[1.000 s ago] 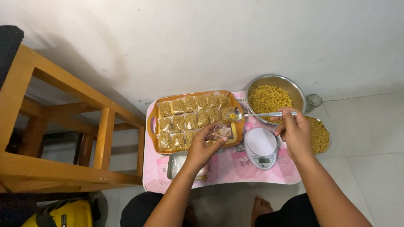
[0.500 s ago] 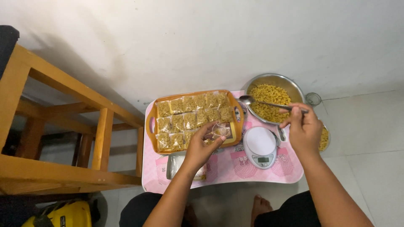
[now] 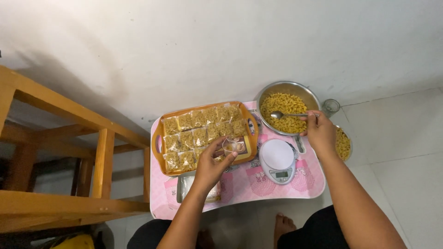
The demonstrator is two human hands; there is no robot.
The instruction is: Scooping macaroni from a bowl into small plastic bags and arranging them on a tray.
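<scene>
My left hand (image 3: 210,163) holds a small clear plastic bag (image 3: 232,146) open over the near right corner of an orange tray (image 3: 158,144). The tray is packed with several small sealed bags of yellow macaroni (image 3: 198,131). My right hand (image 3: 320,133) grips the handle of a metal spoon (image 3: 286,115), whose bowl rests over the macaroni in a large steel bowl (image 3: 288,89) at the back right. A white digital kitchen scale (image 3: 277,161) sits between my hands on the pink low table (image 3: 240,185).
A second steel bowl of macaroni (image 3: 342,143) lies partly behind my right wrist. A small clear glass (image 3: 330,107) stands on the floor by the wall. A stack of clear bags (image 3: 186,186) lies under my left forearm. A wooden frame (image 3: 69,152) stands left.
My right hand carried the spoon from over the small bag back to the large bowl. The left hand kept the bag in place. The view shifted slightly.
</scene>
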